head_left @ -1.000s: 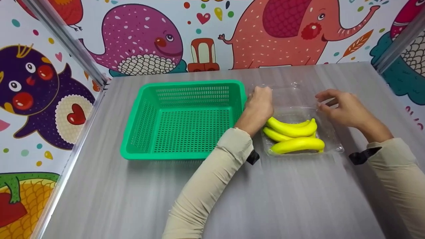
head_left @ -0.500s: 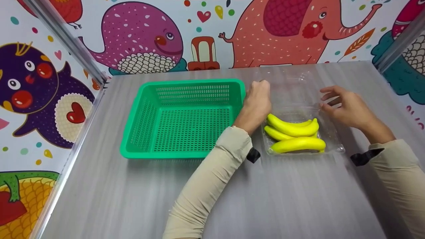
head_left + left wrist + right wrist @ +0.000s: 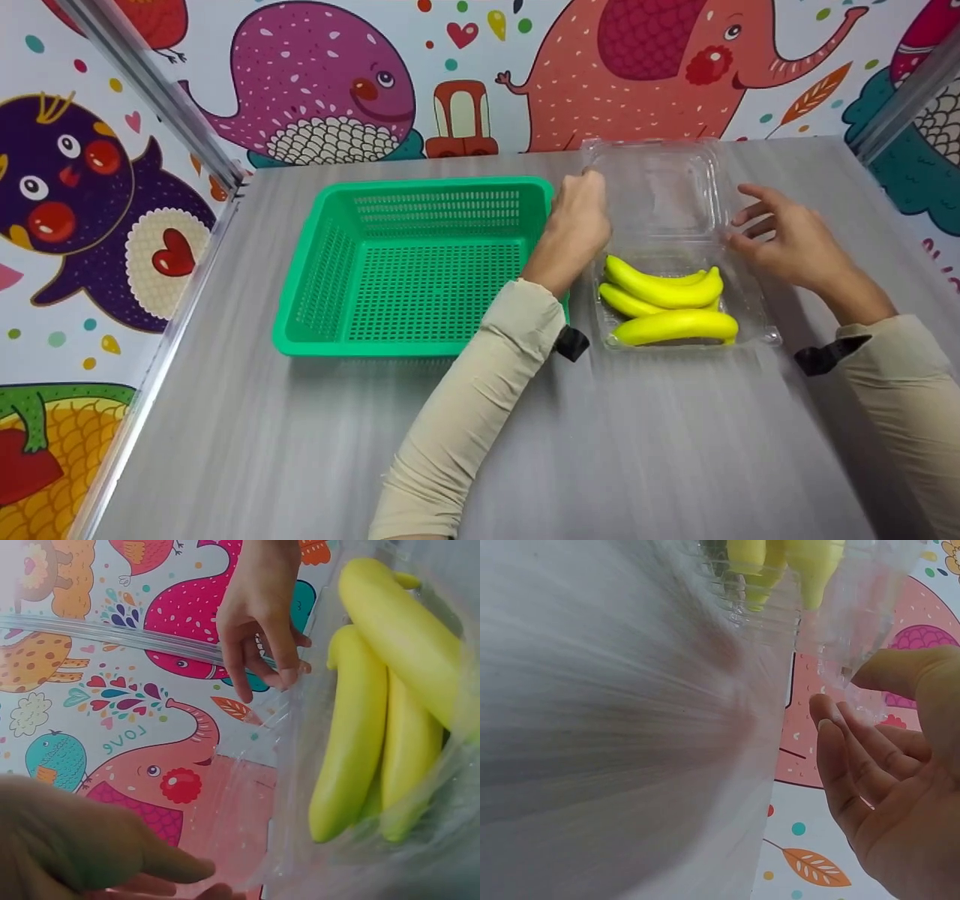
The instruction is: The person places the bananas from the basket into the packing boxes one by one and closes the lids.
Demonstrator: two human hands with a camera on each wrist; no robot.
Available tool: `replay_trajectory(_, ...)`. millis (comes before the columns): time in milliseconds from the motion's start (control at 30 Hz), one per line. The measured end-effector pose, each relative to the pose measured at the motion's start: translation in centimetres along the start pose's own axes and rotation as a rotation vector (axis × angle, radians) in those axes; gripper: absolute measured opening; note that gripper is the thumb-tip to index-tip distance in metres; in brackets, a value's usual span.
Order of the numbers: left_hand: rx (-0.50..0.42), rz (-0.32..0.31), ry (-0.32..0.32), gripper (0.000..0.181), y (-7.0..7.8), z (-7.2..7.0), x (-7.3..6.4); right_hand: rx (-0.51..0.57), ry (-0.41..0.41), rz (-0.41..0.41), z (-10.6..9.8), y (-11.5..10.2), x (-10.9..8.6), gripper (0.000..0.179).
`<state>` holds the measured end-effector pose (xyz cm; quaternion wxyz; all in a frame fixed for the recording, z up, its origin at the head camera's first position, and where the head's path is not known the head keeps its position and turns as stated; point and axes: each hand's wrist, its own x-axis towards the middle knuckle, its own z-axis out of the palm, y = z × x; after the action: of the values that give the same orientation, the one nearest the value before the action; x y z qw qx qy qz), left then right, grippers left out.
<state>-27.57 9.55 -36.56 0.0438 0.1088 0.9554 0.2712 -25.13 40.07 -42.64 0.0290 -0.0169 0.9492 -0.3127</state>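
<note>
A clear plastic clamshell box (image 3: 750, 300) lies on the table with several yellow bananas (image 3: 667, 292) in its base. Its lid (image 3: 660, 187) is tipped back toward the rear wall. At the lid's left edge is my left hand (image 3: 574, 225), fingers curled, thumb and fingertips pinching the rim; the head view hides most of its fingertips. Across from it, my right hand (image 3: 791, 240) hovers by the lid's right side with relaxed, spread fingers. In the right wrist view, a gap shows between the thumb (image 3: 892, 675) and the fingers of that hand.
Left of the box stands a green perforated basket (image 3: 412, 349), its near right part overlapped by my left forearm. Cartoon-printed walls (image 3: 465, 45) bound the grey table (image 3: 637, 450) at the back and left.
The lid has swung farther back toward the rear wall. My left hand has moved back along with it, and my right hand has shifted slightly back and right. Bananas and basket stay put.
</note>
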Motion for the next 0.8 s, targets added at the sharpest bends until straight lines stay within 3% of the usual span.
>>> replay_trajectory(433,-0.036,-0.030,-0.020,0.049,0.07,-0.76,0.09,-0.017,0.057,-0.029,0.39,-0.08,-0.13,0.089)
replay_trajectory(800,0.000,-0.034,0.025,0.036,0.09,-0.86,0.17,-0.012,0.092,-0.032,0.72,-0.04,-0.24,0.090)
